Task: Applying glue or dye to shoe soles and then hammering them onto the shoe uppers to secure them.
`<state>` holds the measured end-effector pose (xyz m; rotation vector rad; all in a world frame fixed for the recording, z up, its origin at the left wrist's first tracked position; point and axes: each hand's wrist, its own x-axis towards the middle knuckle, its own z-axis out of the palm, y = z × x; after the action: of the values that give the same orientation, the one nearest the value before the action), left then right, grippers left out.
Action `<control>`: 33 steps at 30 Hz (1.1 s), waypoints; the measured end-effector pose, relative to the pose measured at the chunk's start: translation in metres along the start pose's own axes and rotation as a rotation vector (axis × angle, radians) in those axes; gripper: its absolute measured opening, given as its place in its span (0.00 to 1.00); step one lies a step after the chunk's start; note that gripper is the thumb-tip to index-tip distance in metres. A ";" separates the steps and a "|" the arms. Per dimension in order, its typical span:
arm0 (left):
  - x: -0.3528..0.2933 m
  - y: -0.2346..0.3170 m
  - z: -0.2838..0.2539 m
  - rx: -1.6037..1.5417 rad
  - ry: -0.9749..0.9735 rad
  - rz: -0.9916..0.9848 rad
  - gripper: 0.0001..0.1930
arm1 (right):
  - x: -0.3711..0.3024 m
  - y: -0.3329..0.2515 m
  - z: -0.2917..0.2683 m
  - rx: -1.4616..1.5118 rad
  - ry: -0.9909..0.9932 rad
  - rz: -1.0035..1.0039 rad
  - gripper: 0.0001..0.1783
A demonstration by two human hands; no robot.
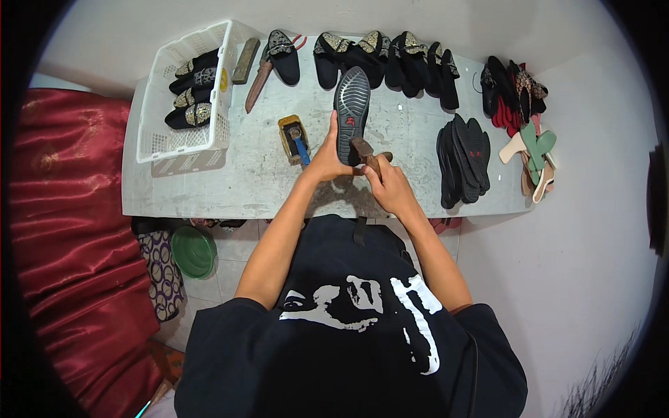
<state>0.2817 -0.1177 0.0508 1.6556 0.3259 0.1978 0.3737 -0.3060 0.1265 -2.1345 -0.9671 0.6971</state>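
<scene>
My left hand (327,160) is closed around a black shoe (352,97), which stands tilted over the table with its ridged sole facing me. My thumb lies along the sole's left edge. My right hand (392,188) grips a hammer (362,147) with a brown, worn head. The hammer head is against or just in front of the heel end of the sole; I cannot tell if they touch. Left of my left hand, a yellowish container (284,129) holds dark stuff and a blue-handled brush (301,148). The shoe's upper is hidden behind its sole.
Several decorated black shoes (373,49) line the back of the grey table (244,188). A white basket (148,143) of shoes stands left, near pincers (258,85) and a block (246,61). Stacked black soles (465,164) and green and beige pieces (538,150) lie right.
</scene>
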 end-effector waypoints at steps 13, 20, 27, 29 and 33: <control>0.016 -0.012 0.061 0.344 0.691 0.050 0.57 | 0.010 -0.007 0.014 -0.079 0.121 -0.013 0.25; 0.014 -0.023 0.059 0.323 0.651 0.023 0.57 | 0.014 -0.009 0.018 -0.075 0.179 -0.123 0.18; 0.001 -0.023 0.058 0.330 0.616 0.034 0.57 | 0.020 -0.014 0.009 -0.122 0.116 -0.105 0.18; -0.001 -0.026 0.056 0.400 0.609 0.152 0.57 | 0.021 -0.012 0.011 -0.113 0.138 -0.180 0.19; -0.007 -0.022 0.054 0.371 0.595 0.108 0.58 | 0.025 -0.016 0.009 -0.098 0.099 -0.107 0.19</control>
<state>0.2907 -0.1691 0.0237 1.9581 0.7570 0.7546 0.3747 -0.2749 0.1284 -2.1623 -1.0717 0.4959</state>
